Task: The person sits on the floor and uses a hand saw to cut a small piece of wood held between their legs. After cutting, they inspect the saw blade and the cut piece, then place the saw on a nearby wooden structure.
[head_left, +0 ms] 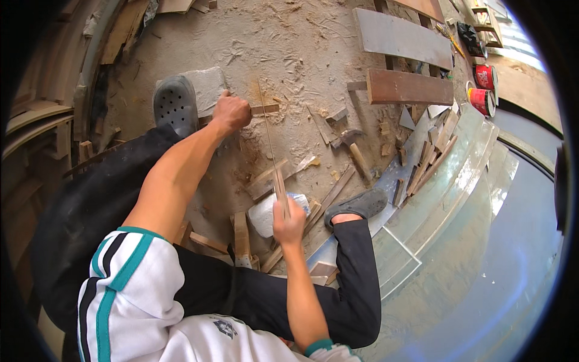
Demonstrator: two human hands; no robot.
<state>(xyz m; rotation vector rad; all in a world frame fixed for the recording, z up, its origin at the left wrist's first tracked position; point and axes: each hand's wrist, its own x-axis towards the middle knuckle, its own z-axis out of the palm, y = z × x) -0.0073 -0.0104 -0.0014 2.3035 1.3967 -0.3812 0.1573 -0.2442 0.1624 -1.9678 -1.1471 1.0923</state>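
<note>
Item: one brown wooden strip (pixel 265 109), which we find ahead of the body beside a pale block (pixel 208 84), its long axis running left to right. Item: one thin-bladed saw (pixel 279 187), blade pointing away from us, crossing the strip's line almost squarely, just right of the left hand (pixel 232 113); the blade is too fine for us to tell whether it touches wood. Left hand: the nearer to the strip, clenched over it, arm stretched forward, knuckles up. Right hand (pixel 289 222): wrapped round the saw's wooden handle, closer to the body, forearm angled forward. Adjacent: one grey clog (pixel 175 104), one hammer (pixel 356 151).
</note>
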